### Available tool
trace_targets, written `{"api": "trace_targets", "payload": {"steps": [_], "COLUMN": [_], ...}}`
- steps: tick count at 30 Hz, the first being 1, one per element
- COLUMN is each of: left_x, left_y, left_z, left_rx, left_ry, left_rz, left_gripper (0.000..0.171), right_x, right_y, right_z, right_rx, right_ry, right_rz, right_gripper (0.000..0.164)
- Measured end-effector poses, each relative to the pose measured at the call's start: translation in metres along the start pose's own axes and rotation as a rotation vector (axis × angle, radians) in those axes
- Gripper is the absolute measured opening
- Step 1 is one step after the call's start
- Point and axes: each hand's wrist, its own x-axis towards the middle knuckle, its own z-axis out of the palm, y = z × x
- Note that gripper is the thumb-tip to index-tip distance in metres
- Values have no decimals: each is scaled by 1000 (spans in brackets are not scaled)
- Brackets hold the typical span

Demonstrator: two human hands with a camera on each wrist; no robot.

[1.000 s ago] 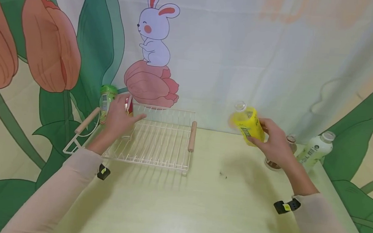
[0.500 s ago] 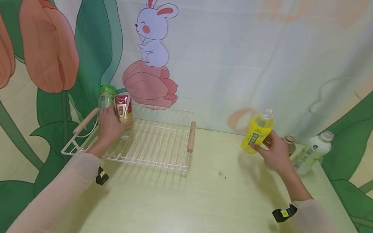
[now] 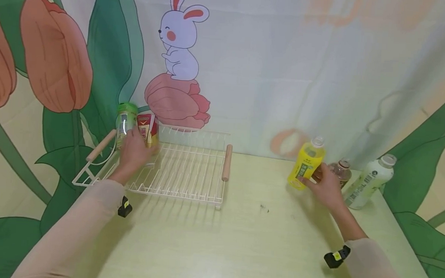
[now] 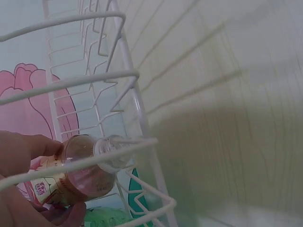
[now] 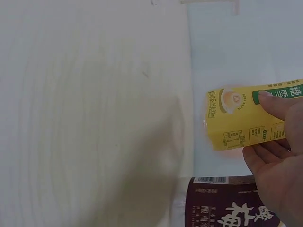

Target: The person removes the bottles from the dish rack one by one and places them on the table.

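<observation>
My left hand (image 3: 133, 153) grips a bottle with a red and gold label (image 3: 144, 125) at the left end of the white wire dish rack (image 3: 190, 195). In the left wrist view this bottle (image 4: 87, 177) has its clear neck pointing down toward the rack's base wires. Beside it leans a green-labelled bottle (image 3: 126, 114). On the right, my right hand (image 3: 328, 187) holds a yellow-labelled bottle (image 3: 307, 164) between thumb and fingers, neck up and slightly tilted, its base close to the table. Near that hand's knuckles stands a dark-labelled bottle (image 3: 342, 171), partly hidden by the hand.
A pale green and white bottle (image 3: 371, 183) stands farthest right, near the table's edge. The rack has wooden handles (image 3: 227, 162) at its two ends. Behind the table (image 3: 218, 246) hangs a printed curtain (image 3: 247, 73).
My right hand has turned the yellow-labelled bottle from a tilt to nearly upright and lowered it toward the table. The left hand has closed around the red and gold bottle and shifted slightly.
</observation>
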Motion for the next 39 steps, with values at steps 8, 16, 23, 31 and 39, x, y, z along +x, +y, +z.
{"api": "trace_targets", "payload": {"steps": [8,16,23,31,39], "left_x": [3,5,1,-1,2], "left_y": [-2,-4,-7,-12,-15], "left_z": [8,16,14,15,14], "left_rx": [-2,-20,-72,-65,-70], "left_ry": [-15,-54,-94,-114,-134], "left_rz": [12,23,-37,-47,-49], "left_gripper": [90,95,90,88,79], "right_x": [-2,-6,-5,-7,-10], "right_y": [13,22,32,36,34], "right_z": [7,7,10,16,21], "right_rx": [-29,-73,-90,-121,-138], "right_ry": [-23,-47,-60,-49,-63], "right_rz": [26,77,92,94,142], "right_gripper": [63,64,61,60,63]}}
